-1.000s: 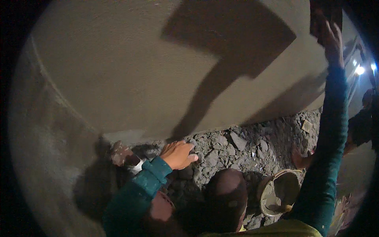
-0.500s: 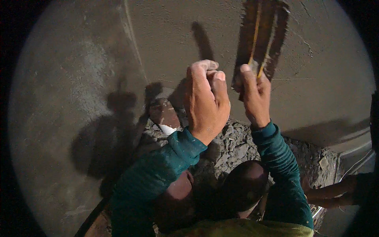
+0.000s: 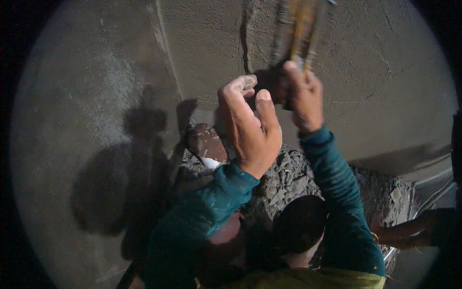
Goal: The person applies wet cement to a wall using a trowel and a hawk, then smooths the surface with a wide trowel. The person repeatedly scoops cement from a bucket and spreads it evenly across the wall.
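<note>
My right hand [image 3: 306,94] is closed around the lower end of a long plastering float [image 3: 301,31]. The float is dark with yellow-brown strips along its length. Motion smears it, and its upper end runs out of view. It stands upright in front of a grey plastered wall [image 3: 356,62]; whether it touches the surface I cannot tell. To its left, my left hand [image 3: 252,123] is raised with fingers bent and the thumb apart from them. Nothing shows in that hand, and pale dust coats its fingertips. Its lower fingers are partly hidden.
Below my hands lies lumpy grey rubble [image 3: 288,176], with a reddish-brown brick piece [image 3: 207,142] beside the wall corner. Another wall face [image 3: 72,144] stands at left, bearing my shadow. My knees [image 3: 301,224] are below. At lower right, another person's arm [image 3: 402,235] reaches in.
My right hand and the float have moved slightly up and to the left. A dark ridge now shows on the wall left of the float. My left thumb and fingers have spread farther apart.
</note>
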Demonstrator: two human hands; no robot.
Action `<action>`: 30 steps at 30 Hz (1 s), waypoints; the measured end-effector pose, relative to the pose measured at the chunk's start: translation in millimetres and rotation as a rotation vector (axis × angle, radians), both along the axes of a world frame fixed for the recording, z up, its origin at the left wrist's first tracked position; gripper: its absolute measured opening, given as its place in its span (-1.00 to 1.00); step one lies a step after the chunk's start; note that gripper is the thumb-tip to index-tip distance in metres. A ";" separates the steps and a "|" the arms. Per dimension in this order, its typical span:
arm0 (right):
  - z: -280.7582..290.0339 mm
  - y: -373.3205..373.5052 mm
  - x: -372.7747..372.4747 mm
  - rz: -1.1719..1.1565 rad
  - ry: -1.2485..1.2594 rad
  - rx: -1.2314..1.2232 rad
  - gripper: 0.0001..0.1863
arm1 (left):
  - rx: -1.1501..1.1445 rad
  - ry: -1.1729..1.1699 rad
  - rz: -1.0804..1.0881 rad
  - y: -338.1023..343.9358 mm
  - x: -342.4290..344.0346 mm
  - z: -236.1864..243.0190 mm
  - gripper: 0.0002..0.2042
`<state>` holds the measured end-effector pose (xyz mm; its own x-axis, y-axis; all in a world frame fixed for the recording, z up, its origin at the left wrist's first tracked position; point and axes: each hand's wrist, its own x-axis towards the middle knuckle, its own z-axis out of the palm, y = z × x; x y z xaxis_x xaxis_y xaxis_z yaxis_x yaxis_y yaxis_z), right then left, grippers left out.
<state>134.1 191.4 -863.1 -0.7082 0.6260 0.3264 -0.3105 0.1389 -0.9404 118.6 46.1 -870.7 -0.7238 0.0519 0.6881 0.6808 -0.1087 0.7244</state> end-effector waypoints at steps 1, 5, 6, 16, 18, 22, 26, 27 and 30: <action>4.4 13.2 24.5 -0.048 -0.075 -0.026 -0.66 | -0.006 -0.012 -0.007 -0.4 1.6 -2.8 -0.73; 12.3 67.1 119.4 -0.384 -0.112 -0.056 -0.65 | 0.030 0.048 -0.063 5.9 1.0 -7.8 -0.74; 14.8 75.5 138.9 -0.473 -0.085 -0.052 -0.63 | 0.040 0.053 -0.082 7.6 2.5 -6.6 -0.74; -17.1 16.4 170.0 -0.195 -0.798 0.705 -0.65 | 0.332 0.206 -0.541 28.9 67.3 11.9 -0.62; -33.5 9.0 146.9 -0.109 -0.914 0.935 -0.65 | 0.326 0.226 -0.559 31.0 70.7 10.5 -0.61; -41.5 4.0 89.1 -0.075 -1.013 1.127 -0.65 | 0.286 0.258 -0.595 28.2 73.2 13.9 -0.60; -24.6 0.4 46.6 -0.098 -0.986 1.137 -0.64 | 0.252 0.322 -0.565 21.9 69.7 19.2 -0.61; -18.7 -0.2 39.2 -0.103 -0.933 1.130 -0.64 | 0.254 0.350 -0.569 21.7 68.2 20.3 -0.62; 0.8 -5.6 27.5 -0.120 -0.802 1.142 -0.62 | 0.214 0.395 -0.482 18.6 66.9 22.8 -0.65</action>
